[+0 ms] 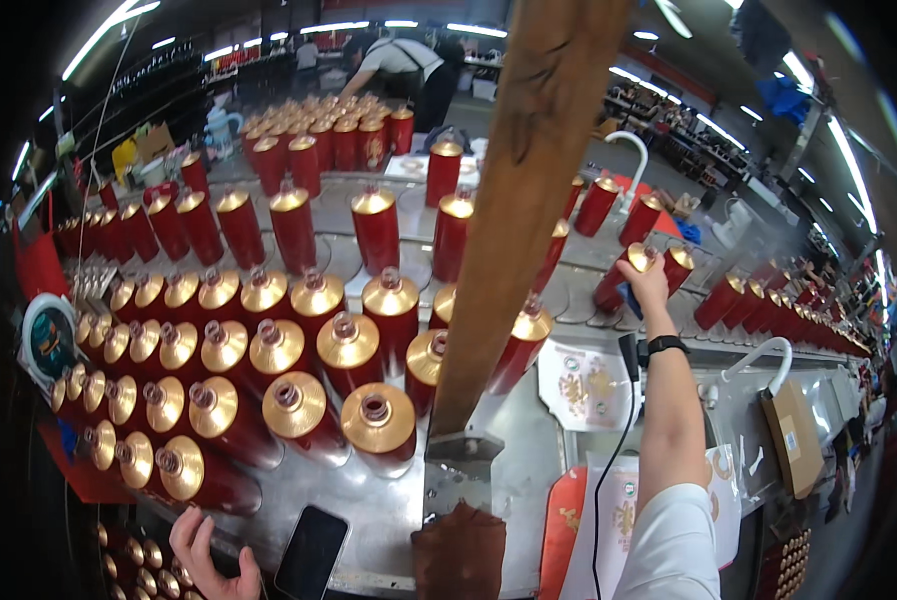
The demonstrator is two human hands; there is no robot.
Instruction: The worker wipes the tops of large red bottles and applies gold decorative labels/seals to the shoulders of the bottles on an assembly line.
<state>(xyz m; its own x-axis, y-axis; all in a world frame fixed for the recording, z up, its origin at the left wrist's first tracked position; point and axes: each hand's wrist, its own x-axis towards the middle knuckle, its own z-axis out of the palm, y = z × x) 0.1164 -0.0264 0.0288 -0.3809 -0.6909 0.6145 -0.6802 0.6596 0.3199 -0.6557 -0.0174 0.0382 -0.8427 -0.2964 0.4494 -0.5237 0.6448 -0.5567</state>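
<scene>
"What's the bottle (610,288) like?"

"It's red and round, with a shiny gold top."

"Where is it?"

"In the right hand (651,286), held near its top. Another red bottle (678,268) is just to its right."

"Which way up?"

"Gold top up. I can't tell if its bottom touches anything."

"And that blue bit (629,298)?"

"It's small and dark, between hand and bottle. I can't tell what it is."
</scene>
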